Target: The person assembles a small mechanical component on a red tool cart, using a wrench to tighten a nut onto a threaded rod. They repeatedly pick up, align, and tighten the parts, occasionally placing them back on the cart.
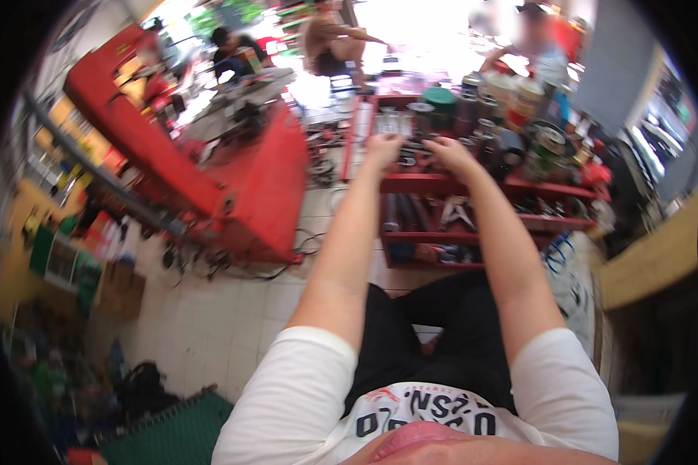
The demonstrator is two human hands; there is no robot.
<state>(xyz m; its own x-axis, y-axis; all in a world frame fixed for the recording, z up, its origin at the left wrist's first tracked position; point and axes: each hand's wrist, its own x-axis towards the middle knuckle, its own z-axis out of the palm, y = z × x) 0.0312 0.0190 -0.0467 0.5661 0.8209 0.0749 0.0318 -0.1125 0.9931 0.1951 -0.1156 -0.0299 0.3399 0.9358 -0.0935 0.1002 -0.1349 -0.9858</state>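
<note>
Both my arms reach forward over the top tray of a red tool cart (428,184). My left hand (383,149) is at the tray's left part, beside a group of upright silvery metal pieces (393,122). Its fingers are drawn together. My right hand (451,155) is a short way to its right, with fingers pinched toward the left hand. Small dark metal parts (412,158) lie between and below the hands. What either hand grips is too small and blurred to name. A green-lidded tub (440,105) stands just beyond them.
Cans and bottles (524,99) crowd the cart's right side. Its lower shelves hold pliers (456,211) and other tools. To the left stands a large red machine (264,186), with cables (312,242) on the tiled floor (209,325). Several people (335,43) are at the far side.
</note>
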